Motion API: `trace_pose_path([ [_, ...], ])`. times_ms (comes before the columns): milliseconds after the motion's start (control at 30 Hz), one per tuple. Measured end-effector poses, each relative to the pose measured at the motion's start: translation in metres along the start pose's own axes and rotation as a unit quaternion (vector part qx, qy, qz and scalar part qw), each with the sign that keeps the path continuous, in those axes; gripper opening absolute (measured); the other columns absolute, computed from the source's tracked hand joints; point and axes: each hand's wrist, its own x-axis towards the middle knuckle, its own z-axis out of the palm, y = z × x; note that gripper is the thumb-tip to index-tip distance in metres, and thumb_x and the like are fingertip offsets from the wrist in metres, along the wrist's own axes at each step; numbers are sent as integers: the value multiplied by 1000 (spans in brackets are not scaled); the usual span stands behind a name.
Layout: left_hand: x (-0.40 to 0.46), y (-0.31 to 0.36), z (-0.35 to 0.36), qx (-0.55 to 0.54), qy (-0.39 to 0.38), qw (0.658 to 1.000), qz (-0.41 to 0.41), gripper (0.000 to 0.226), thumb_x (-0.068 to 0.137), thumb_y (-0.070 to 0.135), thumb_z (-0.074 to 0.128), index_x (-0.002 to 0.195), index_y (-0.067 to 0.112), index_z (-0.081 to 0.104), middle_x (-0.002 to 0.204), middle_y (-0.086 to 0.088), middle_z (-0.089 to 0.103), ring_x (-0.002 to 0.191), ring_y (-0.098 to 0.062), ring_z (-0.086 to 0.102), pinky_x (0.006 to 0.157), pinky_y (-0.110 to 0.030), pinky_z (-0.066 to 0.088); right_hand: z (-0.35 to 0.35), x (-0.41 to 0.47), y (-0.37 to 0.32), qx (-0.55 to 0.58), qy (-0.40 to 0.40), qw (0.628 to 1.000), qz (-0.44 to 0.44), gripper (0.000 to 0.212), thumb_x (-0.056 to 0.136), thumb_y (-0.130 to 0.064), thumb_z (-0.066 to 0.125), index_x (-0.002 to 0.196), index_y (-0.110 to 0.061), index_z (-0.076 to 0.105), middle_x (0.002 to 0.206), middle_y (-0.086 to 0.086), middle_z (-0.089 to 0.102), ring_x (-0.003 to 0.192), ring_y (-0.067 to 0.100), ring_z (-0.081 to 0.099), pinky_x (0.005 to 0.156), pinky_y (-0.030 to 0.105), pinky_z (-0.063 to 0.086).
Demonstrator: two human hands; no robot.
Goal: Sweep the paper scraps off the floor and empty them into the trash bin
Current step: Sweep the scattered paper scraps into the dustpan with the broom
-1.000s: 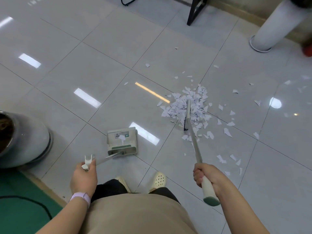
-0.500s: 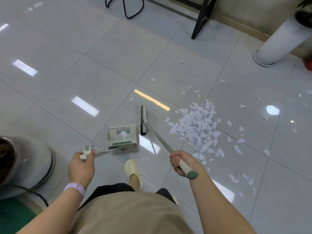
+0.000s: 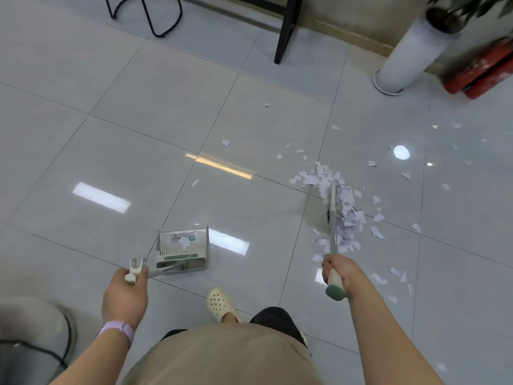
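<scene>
The right hand [image 3: 337, 269] clamps the metal broom's white handle [image 3: 333, 279]; the left hand [image 3: 125, 294] grips the steel dustpan [image 3: 181, 251]. Torn white paper scraps [image 3: 344, 212], heaped around the broom head on grey tiles, look featherlight and scatter-prone, favouring gentle strokes.

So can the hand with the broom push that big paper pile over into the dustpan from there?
Probably yes. The right hand holds the broom with its head in the paper pile, and only bare floor lies between the pile and the dustpan, which the left hand holds.
</scene>
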Motion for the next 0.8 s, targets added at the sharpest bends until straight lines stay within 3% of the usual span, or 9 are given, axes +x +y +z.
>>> trace_pose_path([
  [200, 29, 9, -15, -56, 11, 998, -19, 32, 99, 36, 60, 84, 8, 55, 74, -15, 60, 70, -36, 52, 64, -38, 38, 55, -21, -5, 68, -84, 994, 4, 26, 85, 5, 47, 72, -15, 38, 55, 2, 35, 35, 11, 34, 30, 20, 31],
  [367, 44, 19, -23, -62, 11, 998, -24, 35, 98, 42, 60, 83, 11, 56, 70, -14, 62, 67, -35, 56, 61, -40, 45, 131, -31, -35, 69, -190, 976, 81, 27, 88, 5, 47, 74, -16, 38, 50, -3, 35, 32, 7, 34, 28, 18, 32],
  [567, 63, 38, -37, -28, 26, 998, -55, 32, 95, 50, 60, 81, 22, 55, 63, -8, 63, 63, -30, 60, 61, -39, 51, 259, -13, -72, 13, -314, 936, 159, 21, 89, 2, 46, 78, -15, 38, 52, -5, 33, 33, 6, 34, 29, 17, 32],
  [800, 65, 79, -58, 40, 40, 996, -75, 25, 96, 44, 61, 89, 21, 55, 59, -4, 61, 57, -25, 58, 56, -32, 45, 378, -19, -109, -29, -363, 909, 201, 21, 90, 3, 46, 80, -14, 40, 48, -5, 34, 31, 6, 36, 30, 16, 35],
])
